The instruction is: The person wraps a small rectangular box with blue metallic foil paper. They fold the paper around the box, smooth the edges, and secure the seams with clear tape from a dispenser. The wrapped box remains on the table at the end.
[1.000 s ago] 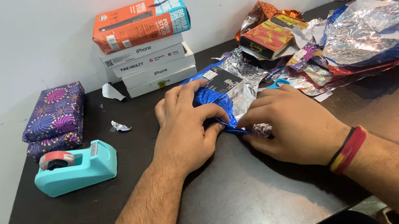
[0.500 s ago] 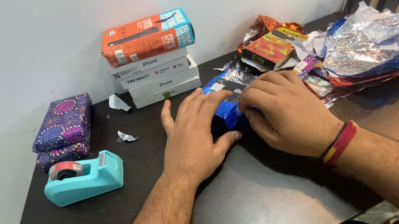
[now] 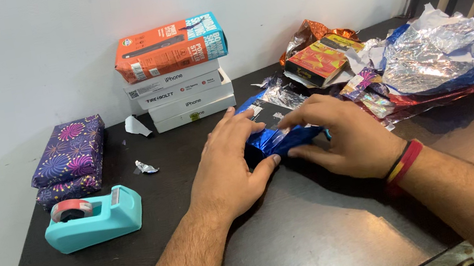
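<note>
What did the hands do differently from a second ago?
Both hands closed in over the blue foil-wrapped parcel: the right hand slid left from pinching its edge to press on top, and the left hand kept cupping its side. The tape dispenser, stacked boxes and foil sheets stayed put.

Blue parcel [image 3: 280, 140]: your left hand [image 3: 227, 167] and right hand [image 3: 342, 137] cover most of it; you can't tell its shape.
Foil sheets [image 3: 450, 50]: cut off at the right edge.
Paper scrap [image 3: 144, 167]: too small to identify.

The right hand [image 3: 345, 140] has slid off the blue-wrapped box [image 3: 280, 140], seemingly uncovering more foil.
</note>
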